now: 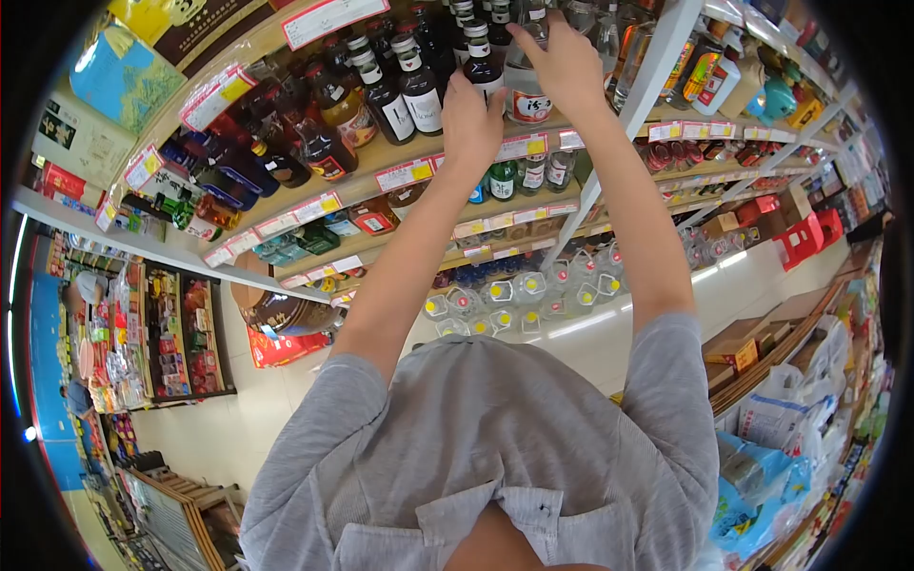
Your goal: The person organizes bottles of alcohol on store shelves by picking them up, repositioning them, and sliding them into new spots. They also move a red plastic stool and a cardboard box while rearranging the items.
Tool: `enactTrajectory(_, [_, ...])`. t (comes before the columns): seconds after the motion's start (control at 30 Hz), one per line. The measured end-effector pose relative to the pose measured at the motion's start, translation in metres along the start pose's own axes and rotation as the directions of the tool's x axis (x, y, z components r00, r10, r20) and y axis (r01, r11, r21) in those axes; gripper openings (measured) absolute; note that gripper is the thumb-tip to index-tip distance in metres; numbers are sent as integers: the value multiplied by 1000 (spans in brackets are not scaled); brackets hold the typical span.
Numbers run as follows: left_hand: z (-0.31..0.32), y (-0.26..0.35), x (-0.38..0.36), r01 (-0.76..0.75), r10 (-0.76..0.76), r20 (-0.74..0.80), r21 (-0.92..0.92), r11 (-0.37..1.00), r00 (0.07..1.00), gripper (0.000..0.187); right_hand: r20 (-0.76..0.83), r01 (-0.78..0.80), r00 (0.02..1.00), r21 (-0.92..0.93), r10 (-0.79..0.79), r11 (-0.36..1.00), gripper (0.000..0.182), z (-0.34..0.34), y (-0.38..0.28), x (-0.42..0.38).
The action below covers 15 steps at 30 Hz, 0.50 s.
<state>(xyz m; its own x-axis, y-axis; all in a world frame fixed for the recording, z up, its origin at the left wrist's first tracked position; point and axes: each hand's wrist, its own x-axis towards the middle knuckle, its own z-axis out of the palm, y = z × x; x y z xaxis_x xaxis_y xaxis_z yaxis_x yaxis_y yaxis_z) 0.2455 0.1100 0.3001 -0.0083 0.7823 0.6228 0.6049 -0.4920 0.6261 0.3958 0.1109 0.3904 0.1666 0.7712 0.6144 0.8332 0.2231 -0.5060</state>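
On the upper shelf, my left hand point(471, 124) is at a dark bottle with a white label point(483, 68), its fingers curled against the bottle's side. My right hand point(562, 67) has its thumb and fingers around the upper part of a clear bottle point(528, 86) with a red and white label, just to the right. Two more dark bottles with white labels point(419, 90) stand left of my left hand. An amber bottle point(341, 107) is farther left. Price tags point(405, 175) run along the shelf edge below.
A white shelf post point(657, 71) rises right of my right hand. Lower shelves hold small bottles point(502, 181). Large clear jugs point(528, 287) stand on the floor below. Cartons point(738, 354) and plastic bags point(776, 409) lie at the right. People are at the far left.
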Motion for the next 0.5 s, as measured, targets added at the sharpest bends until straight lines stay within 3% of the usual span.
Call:
enactTrajectory(0.07, [2,1,-3,-12,12,-29,-23,1000,1000,59,17,-35,999,19,35,999,55,-8,-8,-1])
enactTrajectory(0.17, [5,0,-8,-50,45,-82,-53,997,996,62,-283,234,944,213,-169,949,51,15,14,-9])
enactTrajectory(0.2, [7,-2,-10,-56,50,-91,-60,997,995,63,-484,319,848,144,-214,937,43,25,25,-9])
enactTrajectory(0.3, [11,-4,-12,-45,37,-105,-73,996,994,68,-482,344,854,244,-194,907,32,3,4,-49])
enactTrajectory(0.4, [2,3,-23,-88,82,-88,-62,994,993,77,-265,649,755,172,-600,741,29,-1,-9,-41])
enactTrajectory(0.5, [-28,28,-65,-187,180,-85,-77,979,980,82,-130,731,664,-91,-736,676,30,-14,-40,-14])
